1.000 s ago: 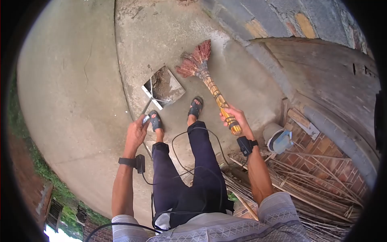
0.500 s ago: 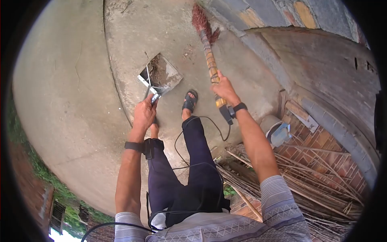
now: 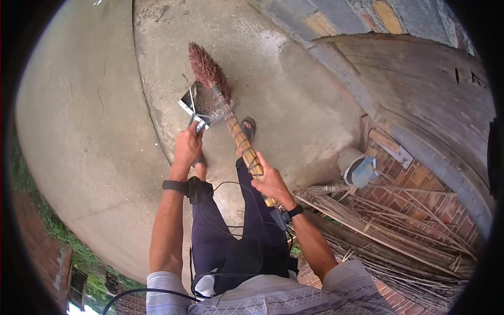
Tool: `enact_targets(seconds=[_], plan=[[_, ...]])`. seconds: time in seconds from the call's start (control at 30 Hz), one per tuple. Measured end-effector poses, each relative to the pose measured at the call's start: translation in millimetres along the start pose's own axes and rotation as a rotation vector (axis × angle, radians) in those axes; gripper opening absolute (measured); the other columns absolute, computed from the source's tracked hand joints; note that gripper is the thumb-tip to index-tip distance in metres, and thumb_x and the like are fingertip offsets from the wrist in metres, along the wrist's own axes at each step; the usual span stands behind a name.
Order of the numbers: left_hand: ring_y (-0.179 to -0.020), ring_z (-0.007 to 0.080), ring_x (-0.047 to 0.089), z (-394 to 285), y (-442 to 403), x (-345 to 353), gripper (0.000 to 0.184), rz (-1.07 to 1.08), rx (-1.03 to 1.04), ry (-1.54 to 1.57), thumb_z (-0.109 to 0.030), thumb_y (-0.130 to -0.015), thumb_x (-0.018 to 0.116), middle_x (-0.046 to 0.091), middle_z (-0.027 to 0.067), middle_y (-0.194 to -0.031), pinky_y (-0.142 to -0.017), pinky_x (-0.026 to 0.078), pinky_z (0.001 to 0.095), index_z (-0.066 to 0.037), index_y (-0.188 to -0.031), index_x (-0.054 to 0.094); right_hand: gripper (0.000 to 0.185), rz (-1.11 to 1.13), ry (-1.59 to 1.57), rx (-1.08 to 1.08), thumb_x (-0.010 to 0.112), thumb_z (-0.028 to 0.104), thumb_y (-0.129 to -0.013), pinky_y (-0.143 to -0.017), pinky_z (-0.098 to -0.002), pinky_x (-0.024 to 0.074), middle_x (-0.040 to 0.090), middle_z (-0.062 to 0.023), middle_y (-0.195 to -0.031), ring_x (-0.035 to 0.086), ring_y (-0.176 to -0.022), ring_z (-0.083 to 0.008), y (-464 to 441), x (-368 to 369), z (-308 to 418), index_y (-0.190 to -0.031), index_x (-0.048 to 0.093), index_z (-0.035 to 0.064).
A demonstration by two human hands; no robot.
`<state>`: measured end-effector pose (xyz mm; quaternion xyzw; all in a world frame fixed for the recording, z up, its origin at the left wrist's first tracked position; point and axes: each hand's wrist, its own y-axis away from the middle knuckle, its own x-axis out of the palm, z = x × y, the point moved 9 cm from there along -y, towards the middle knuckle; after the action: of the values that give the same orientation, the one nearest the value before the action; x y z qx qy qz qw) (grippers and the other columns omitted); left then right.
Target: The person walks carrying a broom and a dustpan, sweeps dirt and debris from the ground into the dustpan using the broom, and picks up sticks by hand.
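Note:
My left hand (image 3: 187,147) is closed around the handle of a metal dustpan (image 3: 198,122), which rests on the concrete and holds brown debris. In my right hand (image 3: 273,181) is a broom (image 3: 240,137) with a cord-bound, bamboo-like handle, gripped near its lower end. Its reddish bristles (image 3: 207,65) lie at the far edge of the dustpan and hide part of it. A sandalled foot (image 3: 248,127) shows just right of the broom handle.
Concrete floor (image 3: 110,157) spreads left, crossed by a long crack. A bucket (image 3: 350,163) with a light blue piece stands at the right, beside a pile of sticks (image 3: 388,226) on brick paving. A wall (image 3: 420,79) rises at upper right. Black cables hang across my legs.
The broom has swung leftward and nearer, from the floor at upper right to the dustpan's far edge. My right hand has come down and left. My left hand and the dustpan stay nearly still.

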<state>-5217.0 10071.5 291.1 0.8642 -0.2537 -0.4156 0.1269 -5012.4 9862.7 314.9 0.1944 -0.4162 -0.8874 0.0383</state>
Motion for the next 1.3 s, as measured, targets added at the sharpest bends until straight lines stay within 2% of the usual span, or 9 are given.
enact_targets(seconds=[0.23, 0.37, 0.43, 0.53, 0.73, 0.97, 1.07, 1.17, 1.3], plan=[[-0.081, 0.0476, 0.063, 4.4, 22.8, -7.2, 0.016, 0.065, 0.033, -0.070, -0.011, -0.093, 0.062, 0.064, 0.0278, -0.081, -0.068, 0.048, 0.0514, -0.003, -0.107, 0.062, 0.088, -0.225, 0.070, 0.117, 0.068, 0.007, -0.075, -0.060, -0.0408, 0.0564, 0.069, -0.0209, -0.081, 0.070, -0.065, -0.0307, -70.3, -101.1, -47.7, -0.151, 0.025, -0.0036], [-0.078, 0.0457, 0.065, 1.1, 24.9, 1.9, 0.018, 0.066, 0.079, -0.161, -0.007, -0.088, 0.062, 0.067, 0.0253, -0.082, -0.066, 0.050, 0.0538, -0.007, -0.106, 0.062, 0.070, -0.160, -0.300, 0.314, 0.067, 0.005, -0.074, -0.055, -0.0338, 0.0558, 0.068, -0.0160, -0.078, 0.068, -0.060, -0.0209, -100.9, -16.7, -62.4, -0.135, 0.035, -0.0061], [-0.078, 0.0456, 0.065, -0.6, 25.5, 4.6, 0.018, 0.077, 0.075, -0.158, -0.007, -0.088, 0.062, 0.067, 0.0251, -0.081, -0.066, 0.050, 0.0540, -0.007, -0.106, 0.062, 0.079, -0.058, -0.226, 0.339, 0.067, 0.008, -0.071, -0.068, -0.0384, 0.0575, 0.069, -0.0178, -0.081, 0.071, -0.072, -0.0302, -81.1, 43.1, -57.7, -0.138, 0.029, -0.0110], [-0.079, 0.0460, 0.065, -5.9, 19.0, 3.7, 0.018, 0.055, 0.049, -0.173, -0.006, -0.088, 0.062, 0.066, 0.0255, -0.082, -0.067, 0.049, 0.0549, -0.006, -0.106, 0.062, 0.091, 0.075, -0.129, 0.187, 0.066, 0.008, -0.071, -0.058, -0.0383, 0.0550, 0.065, -0.0178, -0.069, 0.067, -0.060, -0.0288, -49.9, 106.0, -43.4, -0.149, 0.021, -0.0096], [-0.080, 0.0460, 0.065, 12.1, 21.8, -1.4, 0.017, 0.041, 0.084, -0.164, -0.007, -0.089, 0.062, 0.065, 0.0276, -0.082, -0.068, 0.049, 0.0543, -0.005, -0.106, 0.063, 0.093, 0.264, -0.420, 0.164, 0.063, 0.004, -0.072, -0.054, -0.0338, 0.0535, 0.067, -0.0179, -0.077, 0.065, -0.055, -0.0231, 9.9, 93.6, -9.2, -0.155, 0.022, -0.0027], [-0.079, 0.0463, 0.065, 77.4, 55.8, -50.2, 0.020, 0.000, 0.066, -0.141, -0.013, -0.095, 0.061, 0.066, 0.0280, -0.082, -0.066, 0.049, 0.0524, -0.006, -0.113, 0.065, 0.097, -0.244, -0.056, 0.154, 0.063, 0.003, -0.073, -0.055, -0.0324, 0.0519, 0.065, -0.0104, -0.082, 0.062, -0.060, -0.0151, 62.7, -5.7, -105.9, -0.159, 0.018, 0.0048], [-0.079, 0.0466, 0.065, 99.8, 70.2, -66.9, 0.020, 0.005, 0.096, -0.164, -0.014, -0.095, 0.061, 0.065, 0.0283, -0.082, -0.066, 0.049, 0.0524, -0.006, -0.113, 0.065, 0.083, -0.412, -0.282, 0.288, 0.064, 0.002, -0.072, -0.053, -0.0315, 0.0515, 0.063, -0.0081, -0.078, 0.062, -0.058, -0.0157, 54.6, -12.6, -116.5, -0.150, 0.036, 0.0015], [-0.079, 0.0468, 0.065, 112.5, 75.3, -69.1, 0.018, 0.062, 0.102, -0.220, -0.014, -0.095, 0.061, 0.065, 0.0288, -0.082, -0.066, 0.049, 0.0528, -0.007, -0.112, 0.065, 0.041, -0.427, -0.790, 0.311, 0.067, 0.001, -0.073, -0.048, -0.0317, 0.0524, 0.060, -0.0071, -0.072, 0.061, -0.055, -0.0158, 10.4, 21.9, -112.8, -0.108, 0.045, 0.0046], [-0.082, 0.0474, 0.065, 124.1, 78.7, -49.8, 0.016, 0.153, 0.104, -0.194, -0.015, -0.096, 0.060, 0.066, 0.0287, -0.086, -0.066, 0.050, 0.0534, -0.007, -0.109, 0.063, 0.060, -0.248, -0.869, 0.348, 0.065, 0.000, -0.075, -0.046, -0.0318, 0.0519, 0.059, -0.0080, -0.068, 0.060, -0.052, -0.0164, -28.4, 125.0, -65.6, -0.128, 0.037, -0.0030]])
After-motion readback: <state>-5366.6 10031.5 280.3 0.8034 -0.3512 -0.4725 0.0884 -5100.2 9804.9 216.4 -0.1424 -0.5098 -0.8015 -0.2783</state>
